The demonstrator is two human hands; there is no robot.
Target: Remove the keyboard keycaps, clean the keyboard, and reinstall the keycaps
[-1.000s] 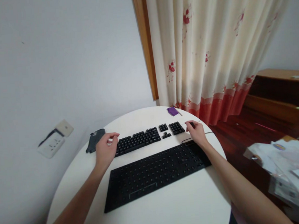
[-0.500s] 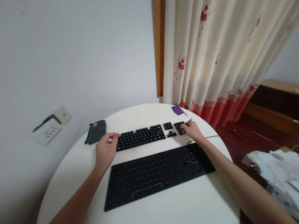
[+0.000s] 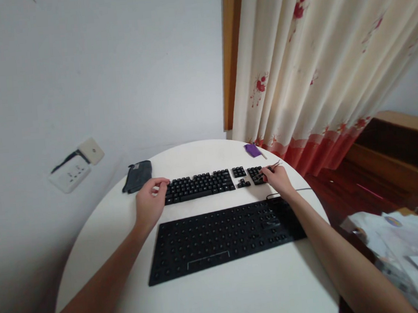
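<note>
Gripped tweezers (image 3: 277, 164) in the right hand (image 3: 275, 177) over the number keys (image 3: 254, 170), presumably for finer pinching. Curled the left hand (image 3: 150, 197) at the left end of the main keys (image 3: 202, 185), fingertips together; could not tell if on anything. Had the board (image 3: 219, 242) nearer than both hands' fingers, perhaps for easy reach, partly hidden by the right forearm (image 3: 319, 225); pouch (image 3: 138, 176) beyond left fingers, cloth (image 3: 253, 150) beyond right.

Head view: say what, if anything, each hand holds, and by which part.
The right hand holds a thin tool around its middle, both ends showing. Whether the left hand holds anything cannot be told.
</note>
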